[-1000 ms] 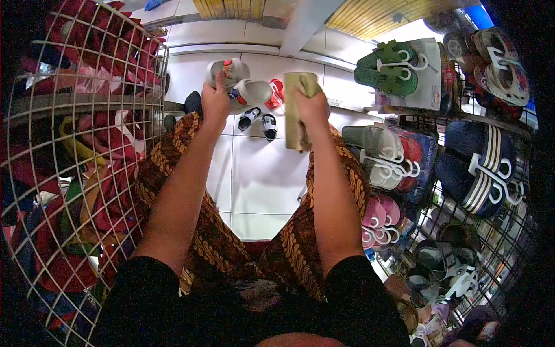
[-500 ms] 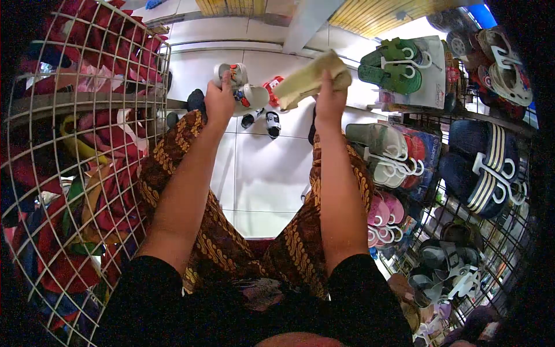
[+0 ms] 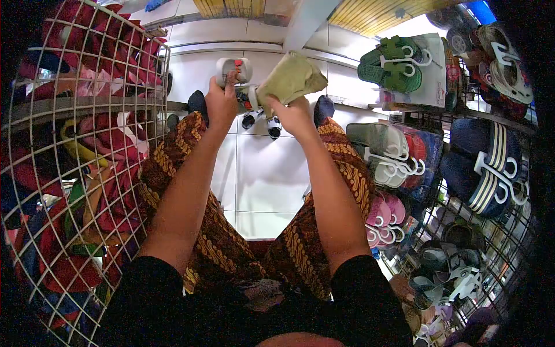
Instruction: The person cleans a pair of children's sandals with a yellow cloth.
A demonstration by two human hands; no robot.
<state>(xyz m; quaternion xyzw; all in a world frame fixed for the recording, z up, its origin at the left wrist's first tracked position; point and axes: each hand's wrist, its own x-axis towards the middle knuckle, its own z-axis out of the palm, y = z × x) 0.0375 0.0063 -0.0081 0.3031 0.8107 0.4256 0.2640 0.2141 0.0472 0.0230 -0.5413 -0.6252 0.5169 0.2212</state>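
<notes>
My left hand (image 3: 222,104) grips a pale grey sandal with red parts (image 3: 243,70), held up above the white tiled floor. My right hand (image 3: 293,115) is closed on a yellowish-green cloth (image 3: 296,78), whose lower left end lies against a second pale shoe piece with red and dark details (image 3: 248,96) beside my left hand. Whether that piece is joined to the held sandal, I cannot tell. Below the cloth, a small black and white sandal (image 3: 274,126) rests on the floor, with a dark one (image 3: 250,120) to its left.
A wire grid (image 3: 87,150) with red fabrics behind it stands on the left. Along the right hang green sandals (image 3: 399,65), navy striped sandals (image 3: 483,165) and pink sandals (image 3: 386,209) on a dark wire rack. A white ledge (image 3: 312,23) runs ahead.
My right hand has moved left and down with the cloth, bringing it against the footwear. The pale sandal in my left hand has tilted, and the red item behind is now hidden.
</notes>
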